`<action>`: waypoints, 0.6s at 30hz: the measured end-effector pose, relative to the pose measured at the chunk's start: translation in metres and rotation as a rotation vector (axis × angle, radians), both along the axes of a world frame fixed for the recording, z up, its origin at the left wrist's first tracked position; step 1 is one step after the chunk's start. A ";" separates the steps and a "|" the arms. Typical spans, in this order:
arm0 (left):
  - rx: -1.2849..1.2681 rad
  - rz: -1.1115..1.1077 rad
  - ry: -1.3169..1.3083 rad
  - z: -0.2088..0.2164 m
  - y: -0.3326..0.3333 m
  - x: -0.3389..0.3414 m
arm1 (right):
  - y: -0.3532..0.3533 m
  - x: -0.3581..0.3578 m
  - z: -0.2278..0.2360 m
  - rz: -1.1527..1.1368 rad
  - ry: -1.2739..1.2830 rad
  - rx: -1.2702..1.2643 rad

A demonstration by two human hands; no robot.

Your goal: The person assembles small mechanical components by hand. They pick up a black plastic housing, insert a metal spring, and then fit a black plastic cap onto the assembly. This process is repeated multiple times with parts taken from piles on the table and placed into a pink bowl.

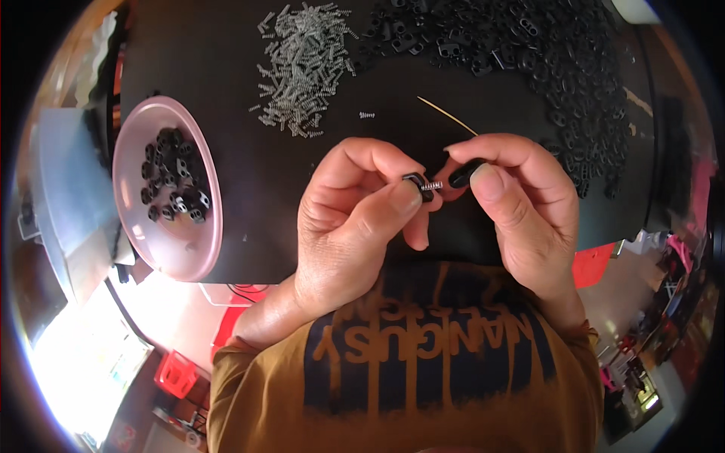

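My left hand (343, 215) pinches a small black plastic cord-lock part (414, 179) between thumb and fingers. A short metal coil spring (432, 186) sticks out of that part toward the right. Facing it, my right hand (529, 200) grips another black, rounded cord-lock part (465, 174) between thumb and forefinger. A small gap separates this part from the spring's tip. Both hands are above the dark table's near edge, and my fingers partly cover both black parts.
A heap of springs (306, 64) lies at the far middle, with one loose spring (367, 115) nearby. Black cord-lock parts (529, 57) spread across the far right. A thin stick (447, 115) lies beyond my hands. At left, a pink bowl (214, 204) holds several black cord locks.
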State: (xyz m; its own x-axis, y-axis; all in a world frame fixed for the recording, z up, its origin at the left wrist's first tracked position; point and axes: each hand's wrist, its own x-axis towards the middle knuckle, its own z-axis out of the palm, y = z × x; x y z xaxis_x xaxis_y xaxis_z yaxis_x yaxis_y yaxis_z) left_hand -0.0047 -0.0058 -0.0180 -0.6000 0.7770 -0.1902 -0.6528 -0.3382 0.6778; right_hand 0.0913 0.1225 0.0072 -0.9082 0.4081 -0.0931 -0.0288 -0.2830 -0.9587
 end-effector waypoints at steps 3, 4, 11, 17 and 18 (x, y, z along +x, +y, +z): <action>-0.046 0.010 0.073 -0.001 -0.005 -0.001 | -0.001 -0.004 -0.005 0.025 -0.023 0.045; -0.066 0.015 0.110 -0.002 -0.006 -0.001 | -0.001 -0.005 -0.004 0.027 -0.020 0.056; -0.096 0.001 0.055 0.001 -0.004 0.001 | -0.004 -0.005 -0.003 -0.003 0.053 0.012; -0.058 -0.045 0.050 -0.001 -0.005 -0.001 | -0.004 -0.007 -0.002 0.031 0.101 0.053; -0.062 -0.045 0.055 -0.002 -0.006 -0.001 | -0.004 -0.007 -0.002 0.028 0.110 0.069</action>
